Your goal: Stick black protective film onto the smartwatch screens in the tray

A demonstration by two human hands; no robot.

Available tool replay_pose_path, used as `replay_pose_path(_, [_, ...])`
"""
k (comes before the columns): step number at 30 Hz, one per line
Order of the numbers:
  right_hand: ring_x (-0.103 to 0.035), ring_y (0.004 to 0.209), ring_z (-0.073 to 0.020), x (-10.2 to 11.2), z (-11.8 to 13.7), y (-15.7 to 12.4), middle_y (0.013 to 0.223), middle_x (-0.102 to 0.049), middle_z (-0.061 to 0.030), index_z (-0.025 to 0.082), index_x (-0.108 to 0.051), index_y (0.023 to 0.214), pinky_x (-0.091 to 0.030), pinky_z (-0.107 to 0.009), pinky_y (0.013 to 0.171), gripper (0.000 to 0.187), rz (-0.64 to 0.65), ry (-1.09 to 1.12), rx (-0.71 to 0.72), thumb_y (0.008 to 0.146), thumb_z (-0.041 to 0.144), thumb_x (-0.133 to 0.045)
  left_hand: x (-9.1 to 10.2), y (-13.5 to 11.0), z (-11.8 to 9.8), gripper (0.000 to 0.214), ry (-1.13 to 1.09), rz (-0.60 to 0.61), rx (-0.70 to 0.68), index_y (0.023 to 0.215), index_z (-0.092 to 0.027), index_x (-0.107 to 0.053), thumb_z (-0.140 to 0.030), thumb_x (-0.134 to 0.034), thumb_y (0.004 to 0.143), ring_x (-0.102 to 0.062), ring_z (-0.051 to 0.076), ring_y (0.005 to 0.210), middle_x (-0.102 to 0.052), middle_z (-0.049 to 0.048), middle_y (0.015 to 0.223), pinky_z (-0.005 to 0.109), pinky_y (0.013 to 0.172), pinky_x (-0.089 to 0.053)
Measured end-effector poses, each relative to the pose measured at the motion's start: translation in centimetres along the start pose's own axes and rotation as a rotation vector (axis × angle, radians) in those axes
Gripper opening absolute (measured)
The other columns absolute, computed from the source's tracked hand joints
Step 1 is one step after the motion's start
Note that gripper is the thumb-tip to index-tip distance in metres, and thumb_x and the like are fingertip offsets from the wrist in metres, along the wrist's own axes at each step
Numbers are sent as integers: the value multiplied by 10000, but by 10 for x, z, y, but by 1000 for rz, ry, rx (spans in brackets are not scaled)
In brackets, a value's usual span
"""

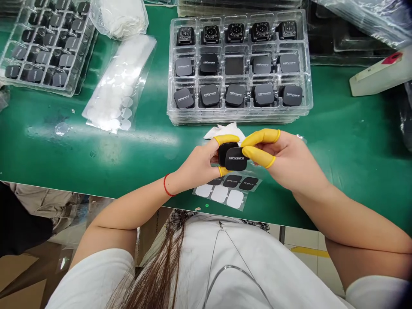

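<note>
Your left hand pinches black square unit between thumb and forefinger, both in yellow cots. Your right hand pinches HiFuture-printed square piece by its right side. Piece overlaps unit's lower right, touching, midway between hands, above sheet of black pads on green desk. Clear plastic tray lies beyond.
</note>
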State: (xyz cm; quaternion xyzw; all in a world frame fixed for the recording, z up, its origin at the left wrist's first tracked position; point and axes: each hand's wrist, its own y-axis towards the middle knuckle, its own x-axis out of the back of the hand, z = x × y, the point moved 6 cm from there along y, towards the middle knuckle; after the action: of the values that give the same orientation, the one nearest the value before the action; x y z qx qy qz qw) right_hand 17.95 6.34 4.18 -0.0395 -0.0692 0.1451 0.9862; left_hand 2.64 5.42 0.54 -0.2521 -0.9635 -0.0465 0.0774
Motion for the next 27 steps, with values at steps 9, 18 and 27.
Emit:
replay_pose_path(9, [-647, 739, -175, -3, -8, 0, 822, -693, -13, 237, -710, 829, -553, -311, 650, 58, 6, -76, -52, 808, 285, -736, -6, -1, -1, 514, 49, 46, -3, 1266, -226, -516, -217, -717, 793, -714, 118, 921, -677, 21, 1244, 246, 867, -603])
replay_pose_path(18, [-632, 724, -173, -5, -8, 1, 817, -689, -15, 230, -697, 825, -539, -311, 646, 62, 23, -121, -48, 829, 290, -679, -6, -2, 1, 513, 75, 43, 2, 1266, -239, -518, -193, -704, 790, -706, 112, 893, -670, 19, 1251, 259, 851, -608])
replay_pose_path(27, [-602, 797, -228, -11, -4, -8, 998, -672, -65, 221, -636, 1165, -519, -376, 680, 479, -90, -597, 177, 770, 474, -734, -6, -2, 2, 506, 7, 42, 3, 1238, -225, -535, -244, -731, 773, -705, 135, 916, -677, 42, 1223, 244, 811, -603])
